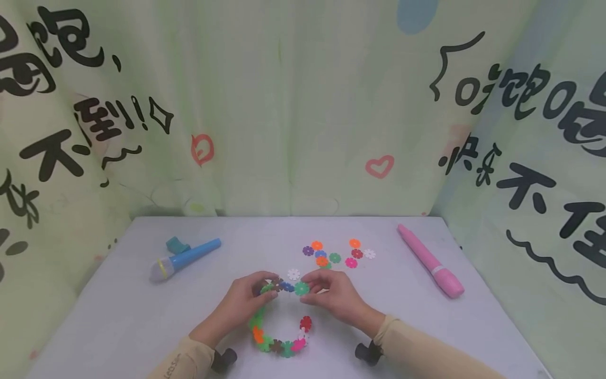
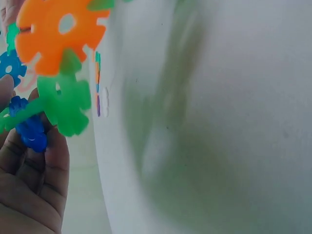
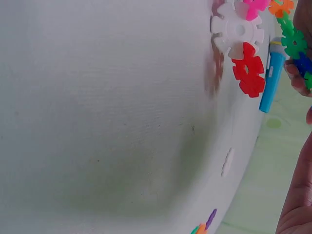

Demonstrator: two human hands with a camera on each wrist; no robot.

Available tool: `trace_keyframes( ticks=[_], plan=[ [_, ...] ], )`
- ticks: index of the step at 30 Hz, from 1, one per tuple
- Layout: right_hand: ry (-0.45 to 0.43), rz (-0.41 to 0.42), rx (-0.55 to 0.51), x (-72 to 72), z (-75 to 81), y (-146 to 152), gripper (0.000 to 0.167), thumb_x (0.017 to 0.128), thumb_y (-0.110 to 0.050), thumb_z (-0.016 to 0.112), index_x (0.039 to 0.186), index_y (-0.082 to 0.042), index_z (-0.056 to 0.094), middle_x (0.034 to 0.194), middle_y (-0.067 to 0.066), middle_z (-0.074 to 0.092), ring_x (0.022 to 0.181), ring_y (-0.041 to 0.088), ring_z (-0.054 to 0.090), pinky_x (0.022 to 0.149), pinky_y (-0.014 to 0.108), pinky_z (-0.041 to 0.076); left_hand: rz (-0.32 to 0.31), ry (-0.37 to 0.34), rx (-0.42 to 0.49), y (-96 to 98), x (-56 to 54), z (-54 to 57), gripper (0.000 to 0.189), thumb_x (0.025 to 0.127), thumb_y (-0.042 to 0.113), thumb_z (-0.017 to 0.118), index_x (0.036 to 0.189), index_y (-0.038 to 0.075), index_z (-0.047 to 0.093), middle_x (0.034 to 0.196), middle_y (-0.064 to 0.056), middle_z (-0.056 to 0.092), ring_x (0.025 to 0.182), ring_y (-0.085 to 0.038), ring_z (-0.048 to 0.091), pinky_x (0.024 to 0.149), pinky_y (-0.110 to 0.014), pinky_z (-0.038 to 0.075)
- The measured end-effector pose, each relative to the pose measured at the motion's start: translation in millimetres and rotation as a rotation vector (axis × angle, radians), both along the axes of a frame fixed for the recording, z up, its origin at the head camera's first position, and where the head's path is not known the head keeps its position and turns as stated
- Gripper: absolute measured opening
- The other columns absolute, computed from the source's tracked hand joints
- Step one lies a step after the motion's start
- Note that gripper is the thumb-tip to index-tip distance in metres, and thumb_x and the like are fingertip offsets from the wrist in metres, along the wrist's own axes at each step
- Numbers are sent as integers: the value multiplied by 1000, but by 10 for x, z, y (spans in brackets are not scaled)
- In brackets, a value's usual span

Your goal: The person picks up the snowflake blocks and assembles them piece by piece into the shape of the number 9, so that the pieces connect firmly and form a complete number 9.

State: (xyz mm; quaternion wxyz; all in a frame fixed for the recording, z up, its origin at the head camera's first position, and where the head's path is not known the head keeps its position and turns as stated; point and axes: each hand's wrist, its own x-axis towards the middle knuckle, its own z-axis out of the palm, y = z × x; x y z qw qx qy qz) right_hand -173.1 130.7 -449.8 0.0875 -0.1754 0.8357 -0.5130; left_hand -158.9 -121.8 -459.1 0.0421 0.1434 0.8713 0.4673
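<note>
A curved chain of interlocking flower-shaped plastic discs (image 1: 286, 349) hangs between my hands, in green, orange, brown, pink, white and blue. Its free end carries a red disc (image 3: 248, 70) beside a white disc (image 3: 240, 30). My left hand (image 1: 248, 297) grips the chain at its upper left, with a dark blue disc (image 2: 30, 124) among the fingers in the left wrist view. Between the thumb and fingers of my right hand (image 1: 337, 299) is the green disc (image 1: 301, 288) at the chain's other end. An orange disc (image 2: 63, 29) lies large across the left wrist view.
Several loose discs (image 1: 335, 258) lie on the white table (image 1: 402, 337) beyond my hands, with a white disc (image 1: 293, 274) nearer. At left are a blue toy microphone (image 1: 187, 259) and a teal piece (image 1: 177, 245). A pink stick-shaped toy (image 1: 431, 260) lies right. Printed curtains surround the table.
</note>
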Motion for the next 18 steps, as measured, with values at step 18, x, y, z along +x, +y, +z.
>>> trace_keyframes(
  ticks=[18],
  plan=[
    [11,-63,12,42,-25,-62,33,81,-23,85,109,-15,69,93,-3,68,84,17,66,69,30,57,-42,-16,43,2,-22,-71,40,92,17,74,130,13,65,116,6,69,114,-24,63,93,-45,51]
  ],
)
